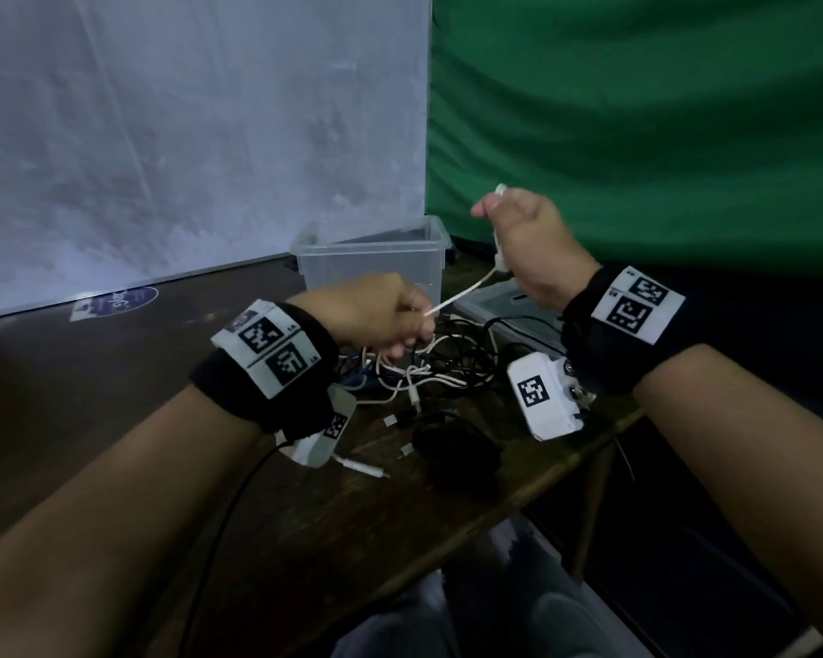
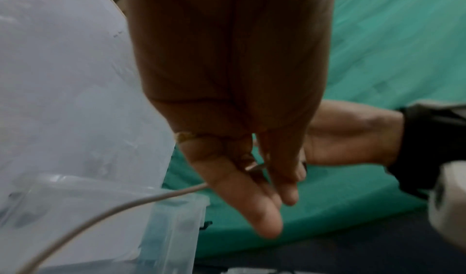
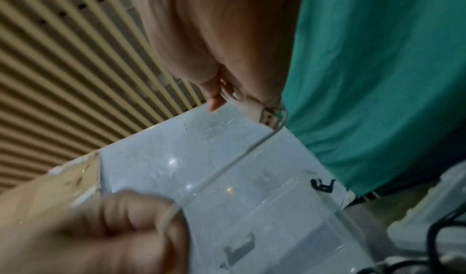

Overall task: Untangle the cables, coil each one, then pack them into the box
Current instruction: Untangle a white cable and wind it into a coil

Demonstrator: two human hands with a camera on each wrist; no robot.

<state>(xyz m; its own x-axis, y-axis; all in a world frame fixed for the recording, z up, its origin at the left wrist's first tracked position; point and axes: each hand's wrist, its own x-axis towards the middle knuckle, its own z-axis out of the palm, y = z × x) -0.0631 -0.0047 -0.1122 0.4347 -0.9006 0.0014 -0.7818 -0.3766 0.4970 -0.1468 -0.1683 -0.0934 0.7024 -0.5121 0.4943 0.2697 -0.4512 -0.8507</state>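
My left hand (image 1: 416, 322) grips a white cable (image 1: 466, 291) just above a tangle of white, black and blue cables (image 1: 428, 368) on the table. My right hand (image 1: 492, 208) is raised higher and to the right and pinches the same cable near its white plug (image 3: 268, 119). The cable runs taut between the two hands, in front of the clear plastic box (image 1: 333, 273). In the left wrist view the cable (image 2: 100, 212) passes behind my left fingers (image 2: 262, 218). The right wrist view shows my left hand (image 3: 113, 232) curled round the cable (image 3: 227, 166).
The box's grey lid (image 1: 509, 303) lies flat to the right of the box, under some black cable. A coiled black cable (image 1: 452, 448) and loose plug ends lie near the table's front edge (image 1: 566, 460). A white board stands behind on the left, a green cloth on the right.
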